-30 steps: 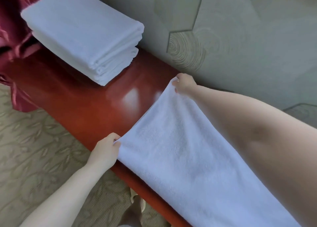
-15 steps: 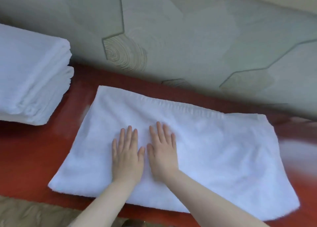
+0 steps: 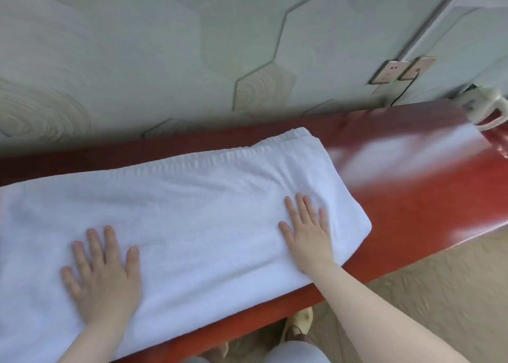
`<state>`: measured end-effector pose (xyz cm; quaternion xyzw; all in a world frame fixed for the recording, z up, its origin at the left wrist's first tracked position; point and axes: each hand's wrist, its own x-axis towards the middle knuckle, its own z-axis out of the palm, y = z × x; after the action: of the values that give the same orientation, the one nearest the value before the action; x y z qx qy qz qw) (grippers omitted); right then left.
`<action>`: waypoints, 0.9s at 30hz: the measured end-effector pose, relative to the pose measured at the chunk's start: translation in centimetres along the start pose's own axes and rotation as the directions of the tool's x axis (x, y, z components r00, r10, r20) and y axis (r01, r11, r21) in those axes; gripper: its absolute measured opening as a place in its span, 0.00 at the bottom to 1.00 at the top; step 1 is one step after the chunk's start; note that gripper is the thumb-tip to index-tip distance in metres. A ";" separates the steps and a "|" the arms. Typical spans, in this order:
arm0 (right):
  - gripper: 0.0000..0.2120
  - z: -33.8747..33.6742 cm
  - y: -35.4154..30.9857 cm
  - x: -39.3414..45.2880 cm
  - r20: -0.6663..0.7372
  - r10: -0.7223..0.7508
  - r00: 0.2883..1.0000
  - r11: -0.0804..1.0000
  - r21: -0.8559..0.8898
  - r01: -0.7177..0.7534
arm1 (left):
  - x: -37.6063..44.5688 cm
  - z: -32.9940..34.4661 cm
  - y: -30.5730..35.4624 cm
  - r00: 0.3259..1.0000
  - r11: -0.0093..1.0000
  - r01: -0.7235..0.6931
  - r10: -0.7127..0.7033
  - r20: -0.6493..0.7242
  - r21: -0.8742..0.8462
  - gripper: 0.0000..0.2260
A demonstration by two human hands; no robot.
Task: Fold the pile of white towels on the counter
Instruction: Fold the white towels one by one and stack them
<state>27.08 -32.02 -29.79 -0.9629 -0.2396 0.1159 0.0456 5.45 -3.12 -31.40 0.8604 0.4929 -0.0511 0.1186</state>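
1. A white towel (image 3: 192,211) is laid lengthwise along the glossy red counter (image 3: 412,198), folded so that a doubled edge is seen at its far right corner; its left end is cut off by the frame, and its near edge lies at the counter's front edge.
2. The left hand (image 3: 103,277) is pressed flat on the near left part of the towel, fingers straight and slightly spread (nothing is gripped).
3. The right hand (image 3: 309,230) is laid flat near the towel's right end, fingers extended toward the wall and held close together; nothing is held by it either.
4. The two hands are set well apart, with a smooth stretch of towel between them.
5. Behind the counter, a pale green wall (image 3: 165,60) with hexagonal panels is seen, and two wall sockets (image 3: 402,70) are mounted at the upper right.
6. A white object with a handle (image 3: 483,112) (blurred, kind not clear) stands at the counter's far right end.
7. Patterned beige carpet (image 3: 439,294) is visible below the counter.
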 end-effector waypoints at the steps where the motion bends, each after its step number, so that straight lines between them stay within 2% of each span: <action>1: 0.29 -0.6 2.0 -0.7 -0.046 0.037 0.998 0.999 0.010 -0.037 | 0.0 -0.1 0.3 1.000 1.000 0.018 -0.018 0.002 -0.008 0.29; 2: 0.30 -1.1 3.9 -1.4 -0.128 0.107 0.986 0.993 0.066 -0.099 | 0.0 -0.2 0.7 0.999 0.998 0.046 -0.045 0.004 -0.031 0.28; 4: 0.30 -2.5 7.9 -2.1 -0.273 0.375 0.886 0.904 0.318 -0.285 | -0.4 -0.7 2.8 0.998 0.993 0.064 -0.066 -0.021 -0.102 0.28; 5: 0.28 -3.3 9.9 -2.1 -0.257 0.499 0.828 0.819 0.451 -0.354 | -1.0 -0.9 4.5 0.999 0.992 0.030 -0.035 -0.041 -0.120 0.27; 6: 0.25 -3.9 11.8 -2.1 -0.195 0.559 0.806 0.749 0.536 -0.389 | -2.0 -1.0 6.7 0.998 0.991 -0.029 0.022 -0.056 -0.128 0.26; 7: 0.21 -4.3 13.2 -2.0 -0.122 0.547 0.828 0.730 0.553 -0.401 | -3.3 -1.1 9.4 0.994 0.985 -0.100 0.092 -0.061 -0.139 0.27; 8: 0.16 -4.5 14.2 -2.0 -0.062 0.481 0.874 0.752 0.542 -0.376 | -4.9 -1.1 12.2 0.985 0.973 -0.172 0.166 -0.054 -0.155 0.27; 10: 0.09 -4.8 14.8 -1.9 -0.029 0.297 0.954 0.783 0.579 -0.226 | -8.3 -0.4 18.2 0.953 0.926 -0.302 0.301 -0.038 -0.225 0.27; 12: 0.07 -5.2 14.7 -1.9 -0.052 0.177 0.983 0.741 0.664 -0.098 | -11.2 0.7 23.3 0.911 0.867 -0.395 0.412 -0.010 -0.303 0.26; 14: 0.08 -5.7 14.6 -1.9 -0.050 0.101 0.994 0.662 0.749 -0.030 | -13.3 1.6 27.2 0.869 0.808 -0.442 0.493 0.037 -0.389 0.24; 17: 0.11 -6.4 14.9 -1.6 -0.044 -0.051 0.998 0.591 0.804 0.065 | -14.9 1.7 31.8 0.887 0.705 -0.327 0.459 0.054 -0.630 0.17; 19: 0.11 -7.1 15.4 -1.2 -0.049 -0.142 0.989 0.637 0.760 0.129 | -15.1 1.4 34.1 0.904 0.660 -0.273 0.424 0.047 -0.699 0.14; 21: 0.11 -7.8 16.2 -0.8 0.010 -0.231 0.973 0.716 0.678 0.164 | -14.2 1.0 35.7 0.918 0.657 -0.235 0.391 0.058 -0.716 0.13; 24: 0.17 -8.2 17.5 0.2 0.205 -0.308 0.929 0.824 0.546 0.153 | -11.8 0.1 36.8 0.935 0.704 -0.227 0.351 0.051 -0.673 0.14; 27: 0.11 -7.5 18.6 1.1 0.348 -0.360 0.866 0.864 0.474 0.169 | -7.6 -0.7 37.6 0.932 0.781 -0.263 0.358 0.060 -0.566 0.15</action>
<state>38.23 -48.14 -25.39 -0.8368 -0.3451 0.3646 0.2184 33.95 -27.54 -23.41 0.8522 0.3262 0.0421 0.4070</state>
